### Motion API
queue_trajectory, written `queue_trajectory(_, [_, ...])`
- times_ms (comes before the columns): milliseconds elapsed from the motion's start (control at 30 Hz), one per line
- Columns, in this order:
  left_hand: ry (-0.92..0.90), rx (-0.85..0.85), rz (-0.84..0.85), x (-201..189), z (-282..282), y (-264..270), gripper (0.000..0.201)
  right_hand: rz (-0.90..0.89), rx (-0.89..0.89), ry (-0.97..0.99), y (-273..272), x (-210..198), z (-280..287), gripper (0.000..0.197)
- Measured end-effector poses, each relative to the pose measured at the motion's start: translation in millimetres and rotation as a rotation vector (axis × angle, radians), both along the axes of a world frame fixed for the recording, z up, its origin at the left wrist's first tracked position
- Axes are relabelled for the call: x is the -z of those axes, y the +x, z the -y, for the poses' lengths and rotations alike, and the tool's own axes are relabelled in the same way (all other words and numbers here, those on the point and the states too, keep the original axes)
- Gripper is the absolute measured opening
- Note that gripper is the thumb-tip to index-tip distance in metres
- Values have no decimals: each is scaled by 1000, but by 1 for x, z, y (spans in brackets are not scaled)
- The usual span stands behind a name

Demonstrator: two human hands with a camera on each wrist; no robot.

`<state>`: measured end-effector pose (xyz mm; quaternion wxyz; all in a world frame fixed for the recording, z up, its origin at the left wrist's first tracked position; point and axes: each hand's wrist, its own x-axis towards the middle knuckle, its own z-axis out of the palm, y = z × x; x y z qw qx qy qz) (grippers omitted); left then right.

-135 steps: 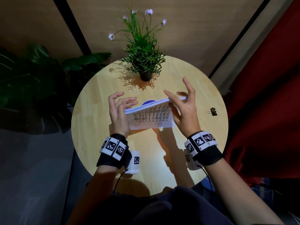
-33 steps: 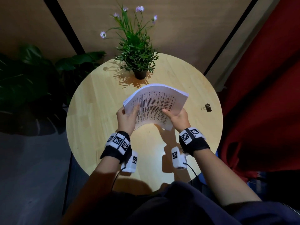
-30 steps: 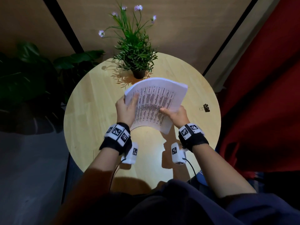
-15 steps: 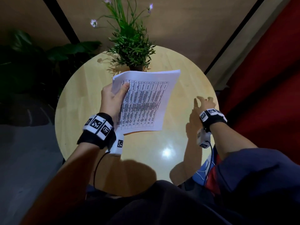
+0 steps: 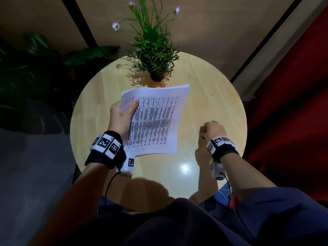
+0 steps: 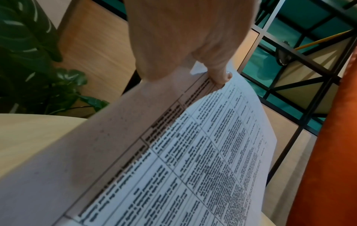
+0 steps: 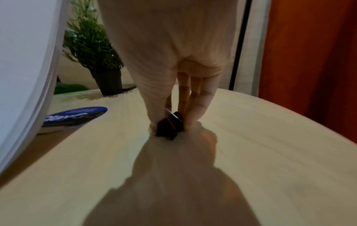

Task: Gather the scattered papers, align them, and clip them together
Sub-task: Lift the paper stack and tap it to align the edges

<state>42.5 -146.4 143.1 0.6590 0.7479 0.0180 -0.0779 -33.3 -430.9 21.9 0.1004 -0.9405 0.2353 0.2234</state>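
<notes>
The stack of papers (image 5: 156,119) is up off the tabletop (image 5: 209,96), gathered into one squared block with a printed table facing up, and the left hand (image 5: 120,118) has it by the left edge near the far corner. The thumb lies on top of the top sheet, the fingers go underneath, and the sheets sag a little away from that grip. In the left wrist view the thumb (image 6: 220,71) presses right on the margin of the printed grid, and the free end of the papers (image 6: 193,152) curves toward the camera.

Off to the right of the papers, well apart from them, the right hand (image 5: 213,129) is down at the tabletop with fingers curled. The right wrist view shows why: thumb and fingertips pinch a small black binder clip (image 7: 170,125), which touches or nearly touches the wood; its silver wire handle shows between the fingers.

Beyond the left hand, a potted plant (image 5: 154,50) with small purple flowers stands at the far edge of the tabletop. In the right wrist view a blue round disc (image 7: 77,116) lies flat on the wood beneath the papers, left of the right hand. A red curtain (image 5: 292,103) hangs to the right of the right hand.
</notes>
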Motion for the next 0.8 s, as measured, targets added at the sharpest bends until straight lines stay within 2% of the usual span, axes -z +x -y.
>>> queue_trajectory(167, [10, -6, -51, 4, -20, -10, 10, 5, 112, 203, -26, 12, -32, 39])
queue_trajectory(267, [0, -28, -68, 2, -32, -17, 15, 171, 313, 416, -49, 29, -50, 55])
queue_trajectory(333, [0, -17, -66, 0, -38, -21, 16, 279, 421, 466, -61, 31, -62, 51])
queue_trajectory(400, [-7, 15, -62, -5, -43, -25, 13, 349, 479, 425, -64, 23, -74, 38])
queue_trajectory(433, [-7, 37, -56, -8, -45, -28, 11, 406, 488, 445, -61, 17, -78, 42])
queue_trajectory(533, [-15, 118, -16, -19, -50, -33, 11, 498, 331, 748, -39, -14, -89, 93])
queue_trajectory(567, [-21, 131, -5, -23, -51, -34, 12, 494, 270, 875, -31, -28, -92, 99])
queue_trajectory(600, [-27, 130, 3, -25, -52, -34, 11, 486, 229, 968, -23, -40, -96, 96])
queue_trajectory(667, [-59, 61, 11, -28, -53, -36, 5, 516, 224, 1065, -11, -67, -105, 67])
queue_trajectory(733, [-117, -89, 9, -25, -52, -40, 15, 600, 250, 1126, -6, -87, -116, 37])
queue_trajectory(800, [-121, -226, -14, -23, -50, -47, 29, 681, 274, 1134, -7, -96, -130, 23])
